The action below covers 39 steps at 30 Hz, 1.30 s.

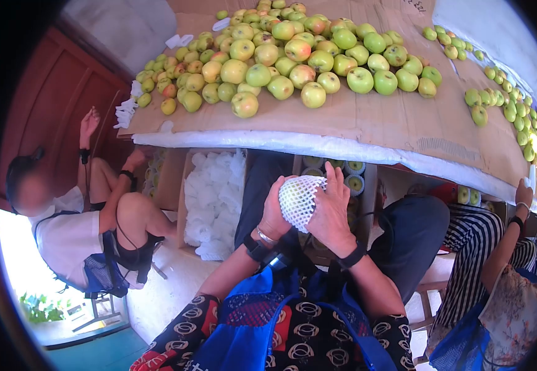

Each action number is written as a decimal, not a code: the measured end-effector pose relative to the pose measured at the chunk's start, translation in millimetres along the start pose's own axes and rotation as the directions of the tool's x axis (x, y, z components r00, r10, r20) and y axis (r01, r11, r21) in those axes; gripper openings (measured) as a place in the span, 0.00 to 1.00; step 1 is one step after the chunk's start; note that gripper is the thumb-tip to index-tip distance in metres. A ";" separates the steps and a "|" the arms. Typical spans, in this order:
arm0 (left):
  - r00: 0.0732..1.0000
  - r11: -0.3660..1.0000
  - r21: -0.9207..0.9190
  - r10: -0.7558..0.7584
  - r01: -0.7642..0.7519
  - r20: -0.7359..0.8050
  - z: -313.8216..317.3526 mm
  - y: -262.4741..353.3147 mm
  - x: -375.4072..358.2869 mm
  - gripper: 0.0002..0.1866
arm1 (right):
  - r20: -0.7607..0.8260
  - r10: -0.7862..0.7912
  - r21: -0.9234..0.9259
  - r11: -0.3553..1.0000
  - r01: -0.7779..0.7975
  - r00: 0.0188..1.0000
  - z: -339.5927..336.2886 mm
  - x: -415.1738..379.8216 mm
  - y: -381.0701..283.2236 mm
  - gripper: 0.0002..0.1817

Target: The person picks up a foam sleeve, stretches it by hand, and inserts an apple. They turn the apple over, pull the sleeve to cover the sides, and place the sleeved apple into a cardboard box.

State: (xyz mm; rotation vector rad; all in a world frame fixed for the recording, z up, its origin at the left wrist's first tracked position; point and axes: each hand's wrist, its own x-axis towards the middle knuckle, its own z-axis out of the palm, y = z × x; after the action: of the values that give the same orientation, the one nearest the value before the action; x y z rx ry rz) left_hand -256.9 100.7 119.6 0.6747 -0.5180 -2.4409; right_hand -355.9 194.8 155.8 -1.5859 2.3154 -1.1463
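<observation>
Between my two hands, above my lap, is a rounded thing in a white foam net [299,201]; the net hides what it covers. My left hand [275,213] wraps round its left side. The fingers of my right hand [333,210] point up and press against its right side. Below the hands, between my legs, a box holds netted apples [354,185] in rows. To its left, a cardboard box [183,210] is filled with white foam nets [214,201].
A cardboard-covered table [367,123] with a white edge bears a heap of green and yellow apples [234,71]. More apples [521,117] lie at the right. One person [64,229] sits at the left, another [516,303] at the right.
</observation>
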 end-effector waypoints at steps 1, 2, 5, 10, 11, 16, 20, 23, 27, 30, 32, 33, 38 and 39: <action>0.997 0.996 -0.056 -0.073 0.072 -0.009 -2.0 -0.7 0.8 0.23 | 0.059 -0.003 -0.017 1.000 0.004 0.998 -1.2 0.3 2.0 0.24; 0.989 0.984 -0.111 -0.145 0.142 -0.013 -3.8 -0.2 1.9 0.23 | 0.116 -0.007 -0.033 0.999 0.011 0.993 -2.9 1.6 3.7 0.26; 0.999 0.998 -0.039 -0.043 0.043 -0.006 -6.3 0.4 2.0 0.22 | 0.219 0.004 0.170 0.984 -0.043 0.976 -22.0 6.5 13.7 0.29; 1.000 0.999 0.027 -0.029 0.029 -0.006 -2.2 6.9 -1.3 0.26 | 0.096 0.038 0.452 0.889 -0.077 0.995 -2.9 6.0 25.1 0.26; 1.000 0.999 0.041 -0.020 0.021 -0.005 -1.8 5.1 -9.7 0.27 | 0.071 0.031 0.506 0.860 -0.063 0.997 -1.4 0.8 25.5 0.26; 0.999 0.988 0.147 0.044 -0.046 0.019 -4.8 3.9 -11.3 0.24 | 0.027 0.012 0.589 0.807 -0.026 1.000 2.6 1.6 23.4 0.26; 0.986 0.918 0.371 0.165 -0.144 -0.027 -8.1 3.0 -3.1 0.15 | 0.026 0.002 0.620 0.785 -0.018 1.000 -1.8 9.0 19.6 0.25; 0.974 0.868 0.472 0.212 -0.154 -0.073 1.3 1.9 -7.0 0.10 | 0.031 -0.018 0.581 0.814 -0.004 0.999 -2.1 9.2 15.3 0.25; 0.965 0.816 0.553 0.252 -0.170 -0.075 2.6 -3.1 -8.1 0.10 | 0.117 -0.023 0.543 0.839 -0.045 0.993 -6.4 9.1 12.1 0.26; 0.971 0.741 0.643 0.238 -0.195 0.020 0.3 2.9 -11.3 0.13 | 0.125 -0.128 0.404 0.912 0.067 0.984 -0.7 7.1 18.2 0.27; 0.969 0.585 0.788 0.238 -0.193 0.061 -10.6 8.9 -10.7 0.14 | 0.213 -0.140 0.343 0.937 0.061 0.967 -8.6 8.7 15.1 0.27; 0.969 0.403 0.896 0.226 -0.188 0.102 -14.7 11.1 -10.2 0.16 | 0.300 -0.144 0.278 0.959 0.058 0.943 -11.2 9.5 14.1 0.26; 0.984 0.310 0.934 0.052 -0.180 0.173 -8.8 12.1 -15.0 0.17 | 0.244 -0.282 0.260 0.941 0.217 0.928 -4.9 6.5 20.3 0.25; 0.990 0.462 0.877 0.010 -0.130 0.142 -9.1 10.7 -14.4 0.17 | 0.315 -0.241 0.326 0.936 0.134 0.918 -5.3 7.5 20.8 0.25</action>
State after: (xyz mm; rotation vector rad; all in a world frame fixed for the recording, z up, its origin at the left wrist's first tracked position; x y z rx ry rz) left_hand -237.0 99.1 122.7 0.8582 -1.9177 -1.9697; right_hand -377.5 194.8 148.7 -1.7546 1.7066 -1.0793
